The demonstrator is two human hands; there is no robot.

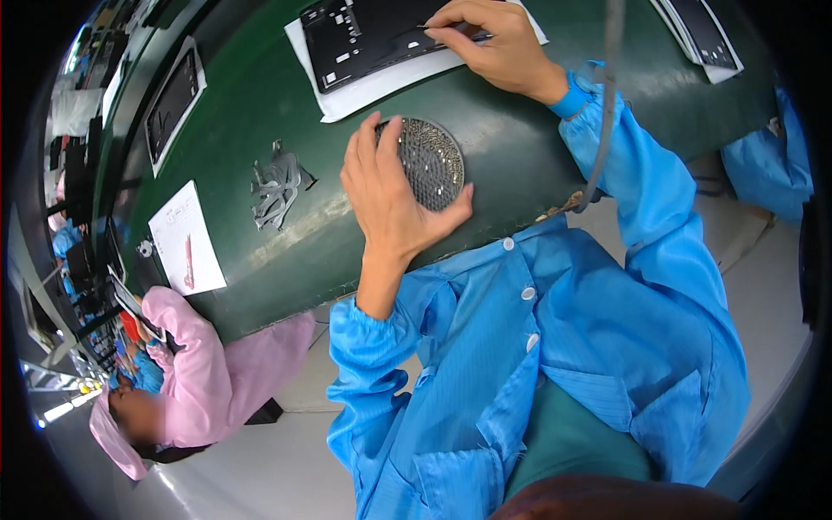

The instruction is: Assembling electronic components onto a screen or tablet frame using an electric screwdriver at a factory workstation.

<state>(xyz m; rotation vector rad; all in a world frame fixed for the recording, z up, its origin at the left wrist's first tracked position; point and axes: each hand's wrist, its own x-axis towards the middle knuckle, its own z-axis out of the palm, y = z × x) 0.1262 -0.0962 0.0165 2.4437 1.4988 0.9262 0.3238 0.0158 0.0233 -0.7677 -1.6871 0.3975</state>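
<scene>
My left hand [386, 186] is curved around a round, shallow dish [433, 160], fingers on its far left rim and thumb at its near right edge. Many tiny brass-coloured metal pieces [431, 139] lie over the dish's dark, dimpled surface. My right hand [507, 48] is above a flat black panel [381, 48], its thumb and forefinger pinched on a thin tool that looks like tweezers [482, 36]. Small silver and white patches dot the panel, which rests on a white sheet [347, 102]. The right hand hides part of the panel's right side.
Grey crumpled strips [279, 186] lie left of the dish on the green table [277, 104]. More black panels [173, 104] [702, 35] are at both sides. A paper sheet [186, 234] is near a person in pink [204, 355]. A grey cable [605, 113] hangs beside my right arm.
</scene>
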